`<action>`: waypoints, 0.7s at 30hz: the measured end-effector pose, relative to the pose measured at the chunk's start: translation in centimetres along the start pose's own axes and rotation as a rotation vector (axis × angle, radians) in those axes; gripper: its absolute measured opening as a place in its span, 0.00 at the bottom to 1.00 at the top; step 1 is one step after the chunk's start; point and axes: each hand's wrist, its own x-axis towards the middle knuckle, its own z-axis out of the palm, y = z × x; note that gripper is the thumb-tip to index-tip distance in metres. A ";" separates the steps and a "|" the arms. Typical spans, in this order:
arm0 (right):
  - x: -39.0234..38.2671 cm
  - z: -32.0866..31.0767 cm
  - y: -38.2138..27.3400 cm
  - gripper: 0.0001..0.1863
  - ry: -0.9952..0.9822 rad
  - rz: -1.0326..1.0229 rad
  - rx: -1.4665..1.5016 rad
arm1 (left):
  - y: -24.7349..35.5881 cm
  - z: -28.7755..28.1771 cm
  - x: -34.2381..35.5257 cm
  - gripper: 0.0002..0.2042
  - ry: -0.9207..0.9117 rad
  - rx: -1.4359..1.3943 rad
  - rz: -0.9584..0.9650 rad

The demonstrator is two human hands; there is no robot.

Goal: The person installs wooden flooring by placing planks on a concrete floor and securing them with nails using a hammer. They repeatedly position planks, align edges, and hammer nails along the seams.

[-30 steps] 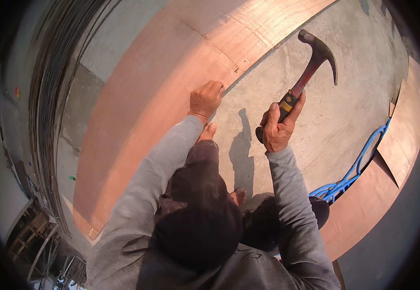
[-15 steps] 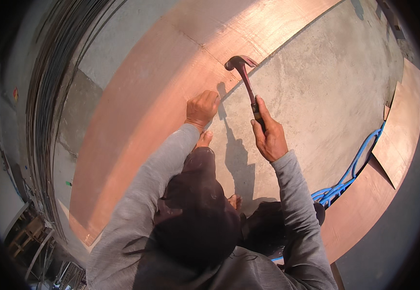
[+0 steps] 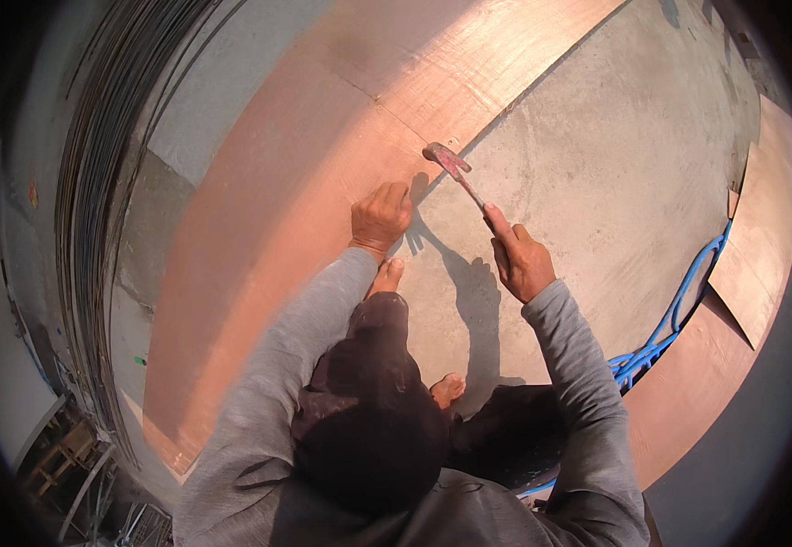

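Observation:
A claw hammer (image 3: 451,162) with a reddish head is gripped by its handle in my right hand (image 3: 525,263), above the concrete beside a plywood sheet (image 3: 268,201). The hammer head hangs over the sheet's right edge, just beyond my other hand. My left hand (image 3: 381,217) rests closed on the plywood near that edge. Its fingers are curled, and what they may be holding is hidden. A bare foot (image 3: 387,275) is right below my left wrist, at the sheet's edge.
A bundle of long thin dark rods (image 3: 109,137) runs along the left. Coiled blue hose (image 3: 665,342) lies at the right beside more plywood pieces (image 3: 765,237). A seam crosses the large sheet farther up. Concrete floor (image 3: 596,173) spreads to the right of it.
My right hand has moved a little right and down. The hammer has tipped over toward the plywood, its head now lower. My left hand stays in about the same place.

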 end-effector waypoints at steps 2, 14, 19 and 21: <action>0.3 -1.2 1.4 0.42 -0.055 0.047 0.180 | 0.0 -0.2 0.5 0.07 0.001 -0.047 0.014; 1.6 1.6 -2.8 0.24 0.249 0.644 1.382 | 8.4 -2.1 4.6 0.29 -0.933 -0.934 -0.467; 2.4 2.8 -2.8 0.22 0.346 0.670 1.286 | 9.5 -0.8 6.6 0.35 -1.084 -0.961 -0.563; 2.5 2.8 -2.4 0.21 0.414 0.656 1.259 | 9.2 0.1 7.0 0.35 -1.150 -0.973 -0.433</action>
